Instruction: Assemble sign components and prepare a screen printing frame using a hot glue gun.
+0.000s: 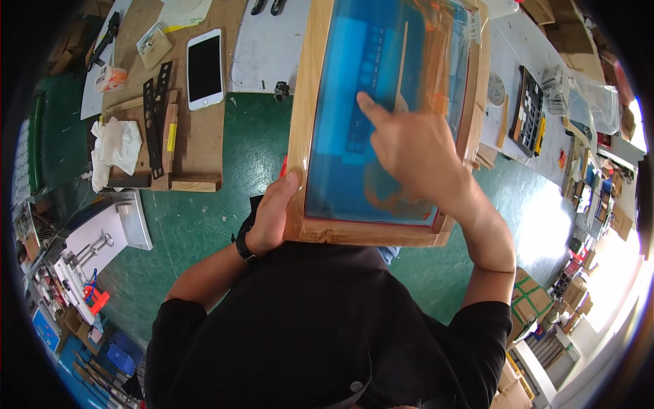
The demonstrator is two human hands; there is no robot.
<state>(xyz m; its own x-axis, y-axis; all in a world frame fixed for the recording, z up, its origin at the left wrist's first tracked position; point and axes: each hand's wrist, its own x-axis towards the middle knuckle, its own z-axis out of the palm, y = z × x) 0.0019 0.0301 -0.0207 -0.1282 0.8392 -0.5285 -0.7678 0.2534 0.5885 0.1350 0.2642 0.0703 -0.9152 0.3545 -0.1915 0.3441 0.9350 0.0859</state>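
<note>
A wooden-framed printing screen (pixel 296 136) with blue mesh is tilted up in front of my body. My left hand (pixel 271 213) grips its left rail near the lower corner, thumb on the wood; the other fingers are mostly hidden behind the frame. Over the mesh is my right hand (pixel 417 151), its index finger stretched out and the others curled. That fingertip is at, or just above, a dark strip (pixel 361 123) of small pale marks; contact cannot be told. Clear tape and orange smears cover the right part of the screen.
At the left, a brown board (pixel 204 143) carries a white phone (pixel 205 68), black perforated strips (pixel 157 119) and a white cloth (pixel 119 150). A black calculator-like keypad (pixel 524 112) lies on the right table. Green floor (pixel 255 136) shows between the tables; cartons (pixel 531 300) stand at the lower right.
</note>
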